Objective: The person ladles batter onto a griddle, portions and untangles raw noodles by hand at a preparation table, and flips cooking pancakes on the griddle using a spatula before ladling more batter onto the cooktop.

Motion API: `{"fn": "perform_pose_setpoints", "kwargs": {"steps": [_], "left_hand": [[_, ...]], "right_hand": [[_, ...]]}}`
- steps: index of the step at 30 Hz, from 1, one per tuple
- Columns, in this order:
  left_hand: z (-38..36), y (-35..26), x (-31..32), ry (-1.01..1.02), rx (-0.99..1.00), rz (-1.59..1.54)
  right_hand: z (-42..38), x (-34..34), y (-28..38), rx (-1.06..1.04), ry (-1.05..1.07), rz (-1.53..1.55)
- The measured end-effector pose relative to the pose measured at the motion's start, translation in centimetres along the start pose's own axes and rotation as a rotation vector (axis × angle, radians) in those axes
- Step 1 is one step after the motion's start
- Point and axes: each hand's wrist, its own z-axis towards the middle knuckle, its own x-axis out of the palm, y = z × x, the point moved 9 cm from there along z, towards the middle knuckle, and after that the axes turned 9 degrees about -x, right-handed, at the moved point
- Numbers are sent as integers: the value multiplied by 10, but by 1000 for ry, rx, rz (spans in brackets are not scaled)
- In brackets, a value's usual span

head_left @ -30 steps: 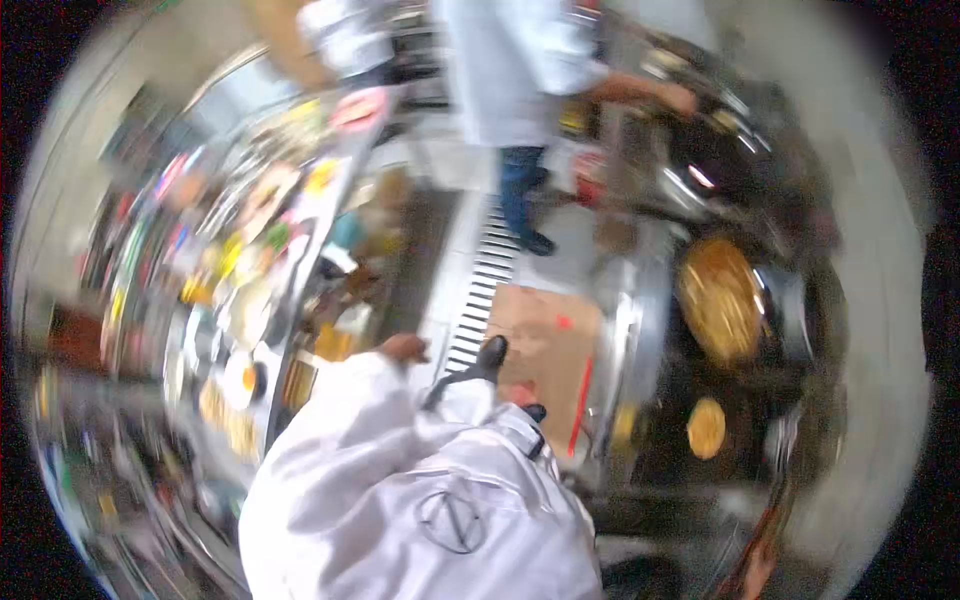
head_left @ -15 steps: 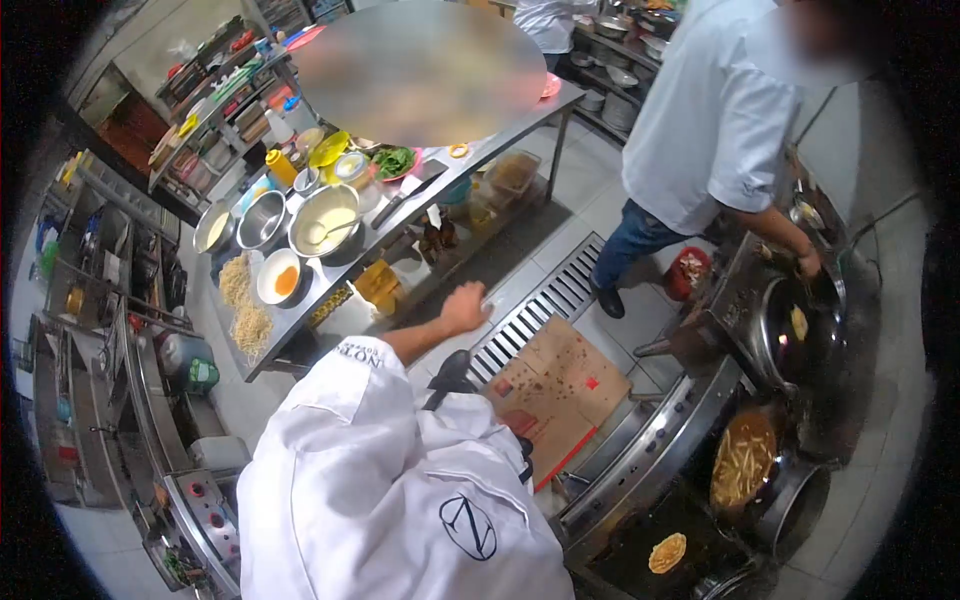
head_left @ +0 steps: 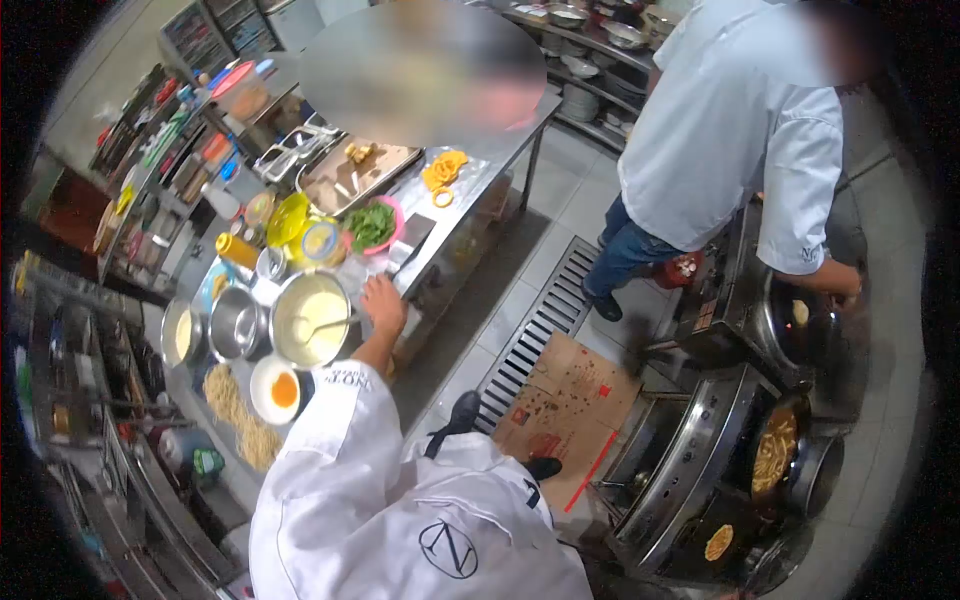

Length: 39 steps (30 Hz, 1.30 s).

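My left hand (head_left: pixel 383 305) is over the near edge of the steel table, fingers loosely stretched and holding nothing that I can make out. Just left of it stands a metal mixing bowl (head_left: pixel 292 342) of pale yellow batter, with a ladle (head_left: pixel 333 325) resting in it. A broad dark-bladed knife (head_left: pixel 413 238) lies beyond my fingertips. A pink bowl of green leaves (head_left: pixel 372 226) is behind the knife. Nearer my sleeve, a white bowl (head_left: pixel 262 402) holds something orange. My right hand is out of view.
Noodles (head_left: pixel 238 412), an empty steel bowl (head_left: pixel 237 322) and a yellow bottle (head_left: pixel 236 249) share the table (head_left: pixel 470 190). A co-worker (head_left: pixel 720 140) stands at a wok (head_left: pixel 800 325). A pan of fries (head_left: pixel 775 450) sits on the right-hand stove. Cardboard (head_left: pixel 570 400) covers some floor.
My left hand has moved from above the floor to the table's edge beside the batter bowl. The view has shifted, and the co-worker's arm has moved over the wok.
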Motion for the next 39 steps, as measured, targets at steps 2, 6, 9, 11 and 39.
{"fn": "perform_pose_setpoints", "kwargs": {"steps": [2,6,9,11,39], "left_hand": [[-13,1,4,-17,102,-48],[-63,-1,-30,84,225,-481],[-123,-13,-51,99,250,-770],[-162,-55,-91,283,405,-962],[-792,-387,-283,1158,1979,-492]], "right_hand": [[-40,48,3,26,159,137],[-97,84,172,327,423,641],[-133,104,255,222,539,902],[-142,115,324,370,847,1142],[-177,78,-173,1618,619,1193]]}}
